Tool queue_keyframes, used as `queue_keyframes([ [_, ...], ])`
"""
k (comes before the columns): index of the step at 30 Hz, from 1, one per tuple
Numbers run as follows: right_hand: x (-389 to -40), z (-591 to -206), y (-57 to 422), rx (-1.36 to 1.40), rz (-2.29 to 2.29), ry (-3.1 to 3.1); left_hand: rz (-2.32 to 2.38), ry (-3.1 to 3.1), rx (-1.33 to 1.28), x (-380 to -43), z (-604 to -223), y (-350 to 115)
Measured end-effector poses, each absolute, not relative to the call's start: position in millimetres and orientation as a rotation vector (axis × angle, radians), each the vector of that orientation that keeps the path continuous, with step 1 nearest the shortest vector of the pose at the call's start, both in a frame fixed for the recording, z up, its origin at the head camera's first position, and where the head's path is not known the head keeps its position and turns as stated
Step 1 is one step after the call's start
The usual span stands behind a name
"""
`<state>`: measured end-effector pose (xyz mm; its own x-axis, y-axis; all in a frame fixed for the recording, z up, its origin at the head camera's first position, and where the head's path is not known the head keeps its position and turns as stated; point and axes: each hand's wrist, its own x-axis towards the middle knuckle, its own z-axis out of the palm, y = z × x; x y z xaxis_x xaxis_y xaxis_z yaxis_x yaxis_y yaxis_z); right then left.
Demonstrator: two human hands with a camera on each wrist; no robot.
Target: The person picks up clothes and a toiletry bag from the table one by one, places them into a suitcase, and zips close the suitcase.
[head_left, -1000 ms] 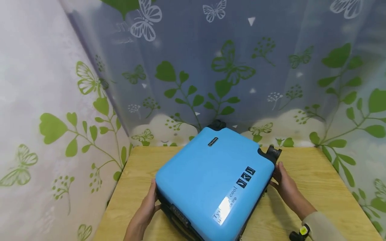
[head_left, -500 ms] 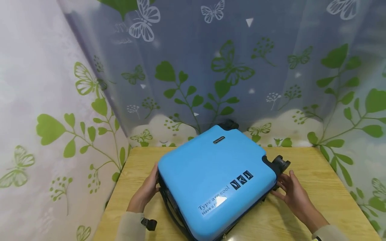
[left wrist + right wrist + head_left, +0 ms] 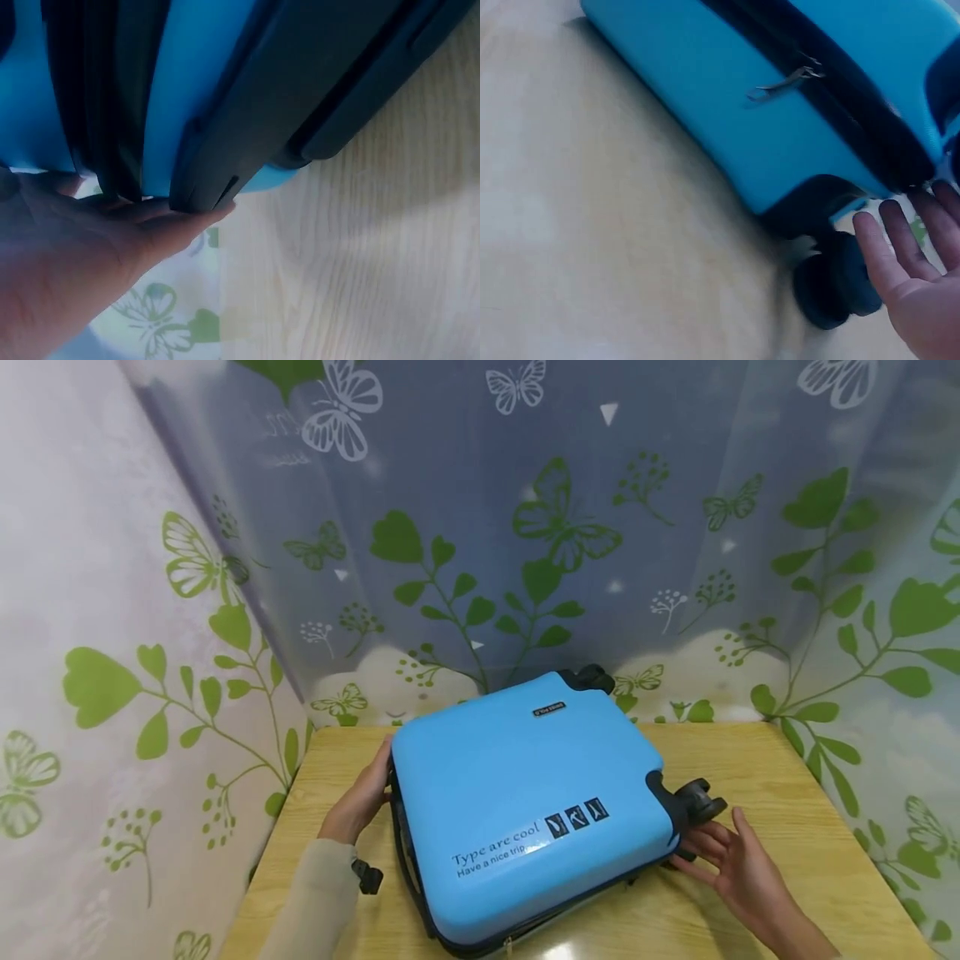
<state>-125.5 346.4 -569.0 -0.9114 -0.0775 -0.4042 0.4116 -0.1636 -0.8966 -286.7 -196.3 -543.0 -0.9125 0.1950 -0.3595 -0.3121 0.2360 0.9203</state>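
A light blue hard-shell suitcase [image 3: 525,793] lies flat on the table, with black lettering and small black figure patches on its upper face. Against its back left corner rests my left hand [image 3: 362,800], beside the end with the black handle [image 3: 232,97]. In the left wrist view the fingers [image 3: 180,225] lie fairly straight along the shell. My right hand [image 3: 750,872] is at the wheel end, its extended fingers touching the near right corner just below a black wheel [image 3: 699,802]. A zipper pull [image 3: 784,82] hangs from the seam in the right wrist view.
The wooden table [image 3: 810,793] reaches back to a patterned curtain [image 3: 480,527], and a second patterned sheet [image 3: 112,610] stands on the left. Another wheel [image 3: 592,678] sits at the suitcase's far corner, close to the curtain.
The suitcase has turned clockwise on the table, its wheel end swinging toward the right front. My left hand moved back with its corner; my right hand shifted right and nearer, fingers spreading straighter.
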Motion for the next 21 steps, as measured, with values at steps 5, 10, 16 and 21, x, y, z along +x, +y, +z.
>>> queue_keyframes([
  [5, -140, -555, 353, 0.219, -2.048, 1.903, 1.713, 2.134, -0.131, -269, -538, -195],
  [10, -162, -538, 363, -0.069, -1.984, 1.987, 1.706, 2.155, -0.077, -240, -531, -191],
  [16, -188, -512, 363, -0.13, -1.674, 2.197, 1.709, 2.152, 0.025, -206, -530, -189],
  [21, -203, -500, 348, -0.14, -1.407, 2.411, 1.694, 2.122, -0.029, -189, -532, -190],
])
